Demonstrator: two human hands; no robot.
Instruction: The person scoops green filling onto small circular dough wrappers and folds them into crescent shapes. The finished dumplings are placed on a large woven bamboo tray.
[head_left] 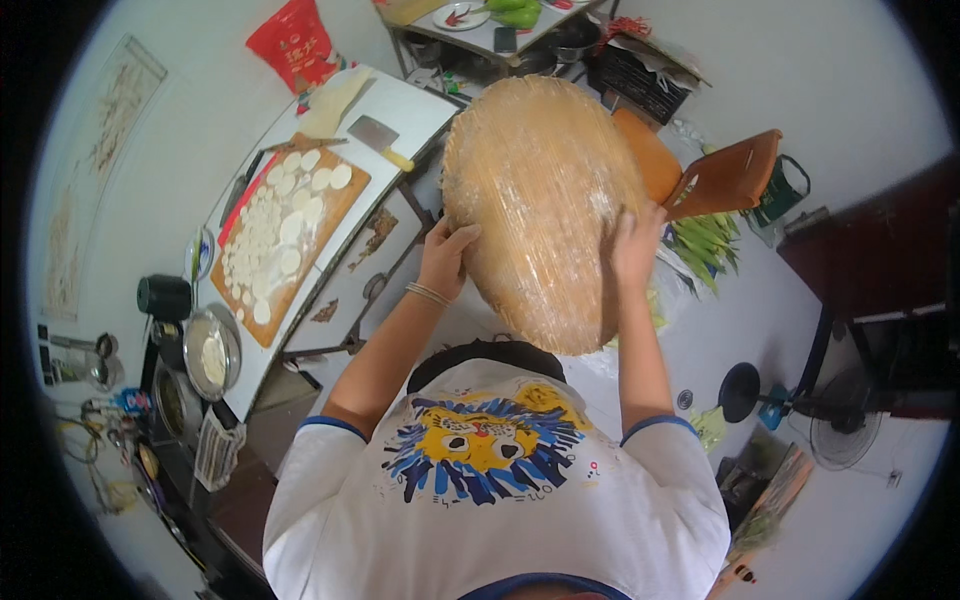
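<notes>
Between my two hands I hold a large round straw tray (540, 200), made of straight stalks side by side, with whitish patches on its surface. My left hand (447, 258) grips its left edge, thumb on the face and the other fingers mostly hidden behind. On the opposite side my right hand (634, 250) is closed round the right edge. Left of the tray, a wooden board (318, 225) on the white table carries many small dough pieces (262, 232) and flattened dough rounds (290, 228). A cleaver (378, 137) with a yellow handle lies beyond the board.
A metal bowl (212, 355) with pale contents stands at the near end of the white table (425, 108). An orange-brown chair (728, 175) is right of the tray, with green leafy vegetables (705, 245) beside it. A standing fan (845, 425) is farther right.
</notes>
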